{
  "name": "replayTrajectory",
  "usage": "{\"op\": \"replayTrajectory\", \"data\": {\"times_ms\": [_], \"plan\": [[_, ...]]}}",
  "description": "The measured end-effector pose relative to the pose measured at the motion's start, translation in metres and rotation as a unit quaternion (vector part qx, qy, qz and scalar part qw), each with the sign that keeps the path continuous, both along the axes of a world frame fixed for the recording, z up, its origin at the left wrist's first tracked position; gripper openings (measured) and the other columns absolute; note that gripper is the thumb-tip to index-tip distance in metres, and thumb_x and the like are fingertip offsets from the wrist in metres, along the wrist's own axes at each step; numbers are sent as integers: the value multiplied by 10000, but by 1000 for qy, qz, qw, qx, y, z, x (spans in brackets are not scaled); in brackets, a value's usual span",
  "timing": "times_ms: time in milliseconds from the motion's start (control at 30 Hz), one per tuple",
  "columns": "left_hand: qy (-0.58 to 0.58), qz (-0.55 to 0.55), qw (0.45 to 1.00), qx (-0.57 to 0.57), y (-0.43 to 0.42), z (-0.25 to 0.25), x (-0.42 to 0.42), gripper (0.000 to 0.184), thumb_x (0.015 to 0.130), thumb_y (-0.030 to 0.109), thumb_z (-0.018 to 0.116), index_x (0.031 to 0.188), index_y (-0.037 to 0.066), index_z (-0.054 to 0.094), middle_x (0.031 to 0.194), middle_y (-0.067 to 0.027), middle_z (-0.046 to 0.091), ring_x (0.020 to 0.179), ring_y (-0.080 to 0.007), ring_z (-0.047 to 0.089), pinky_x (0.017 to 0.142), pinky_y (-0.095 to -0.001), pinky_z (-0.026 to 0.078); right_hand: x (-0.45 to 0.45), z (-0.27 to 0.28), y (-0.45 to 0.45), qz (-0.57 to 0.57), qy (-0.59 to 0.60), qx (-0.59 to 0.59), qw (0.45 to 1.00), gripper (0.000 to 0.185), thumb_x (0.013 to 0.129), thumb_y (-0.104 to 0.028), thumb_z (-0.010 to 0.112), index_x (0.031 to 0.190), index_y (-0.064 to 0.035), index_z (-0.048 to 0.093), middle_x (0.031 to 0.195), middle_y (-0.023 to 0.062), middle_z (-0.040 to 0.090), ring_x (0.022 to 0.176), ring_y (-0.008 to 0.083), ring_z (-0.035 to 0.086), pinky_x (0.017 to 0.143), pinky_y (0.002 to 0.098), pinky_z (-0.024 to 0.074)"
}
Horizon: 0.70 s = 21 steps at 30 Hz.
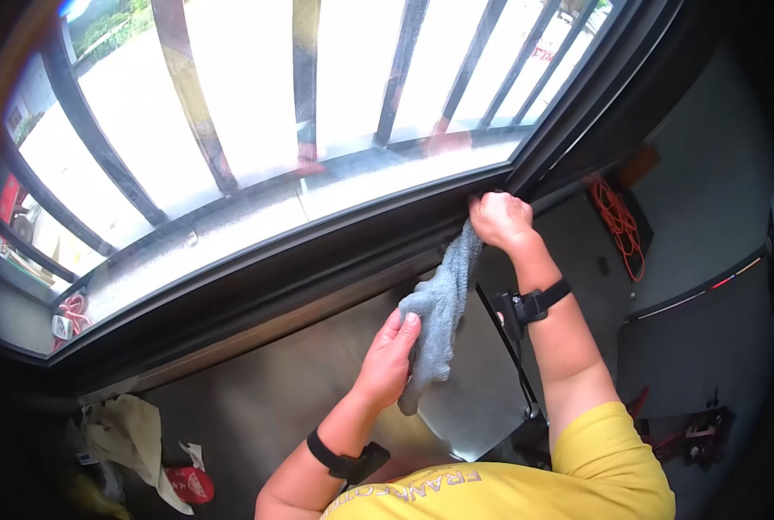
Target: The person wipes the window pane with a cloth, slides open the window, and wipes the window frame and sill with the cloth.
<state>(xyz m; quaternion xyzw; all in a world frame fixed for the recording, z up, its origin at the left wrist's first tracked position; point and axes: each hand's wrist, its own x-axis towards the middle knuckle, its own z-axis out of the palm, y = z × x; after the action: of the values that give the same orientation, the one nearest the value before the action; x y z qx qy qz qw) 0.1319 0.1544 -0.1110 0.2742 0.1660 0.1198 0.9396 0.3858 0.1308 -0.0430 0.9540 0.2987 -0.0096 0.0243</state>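
Towel [443,299], one, grey-blue, twisted, stretched between the person's two hands just below the window frame [265,269]. Right hand [501,218] is balled round its upper end, near the frame's corner. Left hand [385,360] has the lower part gripped, thumb in front, fingers partly hidden. In the way: that dark frame, then glass, with at least seven bars [304,87] beyond it. One thin black rod [512,357] slants past the towel on the right-arm side. Over to the right I see one coiled orange cord [617,230]. Lower left: one bunched pale cloth [135,433], one red item [189,485] at its lower end, can't tell what. Far left, by the glass: one reddish cord [75,308] next to one white block [62,327]. Black straps [343,465]: two, one per forearm. Shirt [491,494] is yellow.
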Motion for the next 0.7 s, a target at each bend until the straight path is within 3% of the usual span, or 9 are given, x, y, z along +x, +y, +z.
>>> {"op": "replayTrajectory", "data": {"times_ms": [33, 67, 167, 300, 333, 400, 567, 633, 700], "plan": [[-11, 14, 1000, 1, -2, 1, 2, 355, 993, 227, 425, 1304, 57, 442, 1214, -65, 566, 1078, -173, 560, 915, -339, 462, -2, -3, -1, 4, 9, 20, 1000, 501, 893, -404, 394, 874, -2, 691, 926, 236, 656, 914, 384, 634, 829, 452, 490], [-25, 17, 999, 17, 1, 0, 0, 353, 996, 241, 423, 1306, 73, 446, 1132, -49, 594, 922, -134, 602, 767, -299, 518, -11, -1, -1, 30, 32, 22, 999, 491, 878, -399, 400, 843, -5, 691, 903, 230, 660, 891, 393, 637, 820, 454, 499], [-27, 13, 1000, 6, 2, 4, -10, 363, 993, 204, 407, 1314, 34, 421, 1239, -96, 554, 1110, -203, 552, 951, -355, 449, -48, 4, 1, 76, 65, 16, 995, 390, 845, -308, 432, 970, 14, 615, 930, 249, 658, 914, 380, 646, 846, 453, 489], [1, -6, 1000, -1, -3, -2, -14, 368, 993, 209, 405, 1318, 35, 417, 1235, -94, 552, 1094, -204, 557, 939, -359, 456, -29, -4, -6, 22, -115, 96, 988, 188, 833, -162, 489, 943, -10, 500, 744, 181, 671, 736, 342, 677, 674, 438, 533], [5, -1, 1000, 11, -6, -1, -11, 353, 995, 217, 405, 1305, 49, 427, 1194, -83, 567, 1007, -188, 582, 862, -344, 491, -14, -13, -10, 34, -157, 122, 979, 289, 848, -255, 538, 996, -27, 438, 686, 186, 648, 680, 363, 658, 620, 458, 527], [7, -2, 1000, 19, -10, -3, -7, 343, 997, 238, 409, 1292, 64, 433, 1127, -73, 580, 891, -169, 605, 756, -340, 533, -1, -21, -14, 52, -132, 93, 986, 269, 870, -308, 520, 920, -44, 529, 720, 175, 657, 718, 366, 657, 645, 460, 522], [-6, -42, 999, 15, -12, -3, 5, 344, 998, 252, 408, 1279, 57, 440, 1063, -67, 586, 863, -170, 606, 710, -349, 543, -10, 25, -24, 55, -33, 40, 997, 254, 891, -342, 518, 885, -130, 658, 891, 111, 670, 906, 291, 643, 738, 401, 514], [-9, -58, 998, 10, -13, -7, 8, 334, 998, 253, 412, 1266, 58, 453, 1062, -63, 591, 865, -162, 605, 707, -347, 544, -11, 25, -28, 120, -125, 193, 966, 229, 865, -342, 570, 874, -128, 651, 851, 91, 653, 840, 288, 640, 715, 408, 513], [-4, -57, 998, 5, -14, -7, 11, 331, 997, 253, 413, 1261, 58, 458, 1061, -61, 593, 862, -157, 606, 711, -342, 543, -12, 21, -29, 200, -44, 188, 961, 201, 852, -324, 590, 876, -132, 646, 816, 83, 621, 838, 278, 624, 720, 408, 511]]}}
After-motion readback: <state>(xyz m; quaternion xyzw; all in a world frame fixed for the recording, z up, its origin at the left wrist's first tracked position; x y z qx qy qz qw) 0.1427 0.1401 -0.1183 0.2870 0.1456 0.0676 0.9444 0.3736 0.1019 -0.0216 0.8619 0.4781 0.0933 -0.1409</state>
